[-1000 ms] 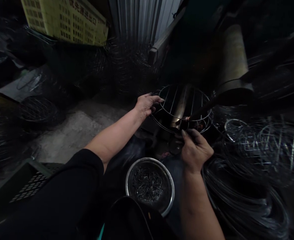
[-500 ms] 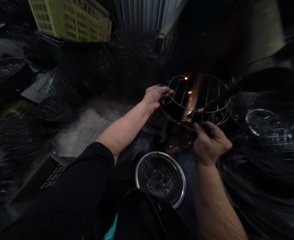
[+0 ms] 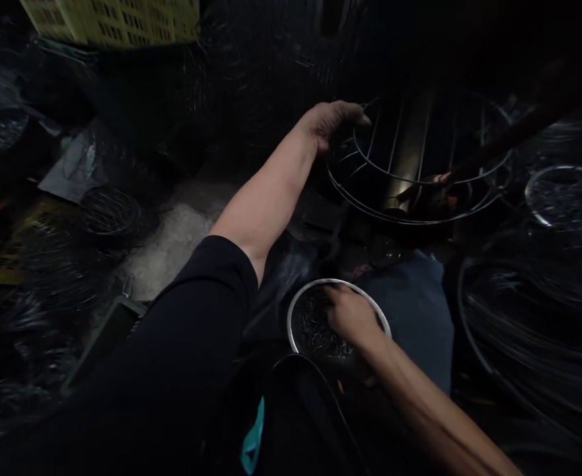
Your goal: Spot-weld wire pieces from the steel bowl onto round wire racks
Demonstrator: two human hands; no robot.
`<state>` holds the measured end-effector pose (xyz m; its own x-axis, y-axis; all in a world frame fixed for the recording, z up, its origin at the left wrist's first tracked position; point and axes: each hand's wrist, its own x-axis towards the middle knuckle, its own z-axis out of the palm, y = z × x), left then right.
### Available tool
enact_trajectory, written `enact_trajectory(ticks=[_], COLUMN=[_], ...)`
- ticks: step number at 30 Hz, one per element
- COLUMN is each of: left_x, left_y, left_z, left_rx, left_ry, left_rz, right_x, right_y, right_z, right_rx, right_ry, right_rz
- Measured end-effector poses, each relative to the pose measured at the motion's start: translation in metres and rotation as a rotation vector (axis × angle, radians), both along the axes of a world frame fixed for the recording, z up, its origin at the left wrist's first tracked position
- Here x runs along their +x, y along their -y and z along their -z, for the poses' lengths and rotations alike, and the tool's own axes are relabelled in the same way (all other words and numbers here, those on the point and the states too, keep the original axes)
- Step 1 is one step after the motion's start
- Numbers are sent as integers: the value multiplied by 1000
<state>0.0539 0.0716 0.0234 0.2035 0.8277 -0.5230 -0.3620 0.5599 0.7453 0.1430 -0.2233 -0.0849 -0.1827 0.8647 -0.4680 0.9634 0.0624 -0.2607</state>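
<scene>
Currently: one wire cage [image 3: 400,177], set around a metal post [image 3: 407,158], held steady by the left hand [image 3: 333,122], fingers hooked over its top ring. One steel bowl [image 3: 291,324] of small wire clips [image 3: 315,337], placed at the person's lap within easy reach; right hand [image 3: 353,316] down in it, fingers bent among the clips, any grip hidden. Wire coils [image 3: 518,330] piled at right.

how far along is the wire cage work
Done: a wire hoop sits formed at right. In hand: the left hand is on a wire cage, the right hand in a steel bowl of small wire pieces. Left: coiled wire lies at lower right; the amount remaining is unclear.
</scene>
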Motion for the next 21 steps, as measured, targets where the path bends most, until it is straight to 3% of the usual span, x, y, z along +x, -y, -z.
enact_trajectory(ticks=[3,7,12,17,21], left_x=[-6,-19,-29,-27,-20], left_y=[4,29,73,94,99], left_z=[5,6,9,12,18], left_rx=[98,150,159,183,240], left_ry=[0,-51,33,92,79], left_rz=[124,-56,-250,-303,-317], right_x=[-24,-28,-25,-18,16], right_y=[9,14,13,21,22], right_z=[7,7,1,-18,-38], right_rx=[-75,-60,-65,-53,-20], right_ry=[97,111,109,86,-11], right_rz=[-82,-118,-139,-87,-33])
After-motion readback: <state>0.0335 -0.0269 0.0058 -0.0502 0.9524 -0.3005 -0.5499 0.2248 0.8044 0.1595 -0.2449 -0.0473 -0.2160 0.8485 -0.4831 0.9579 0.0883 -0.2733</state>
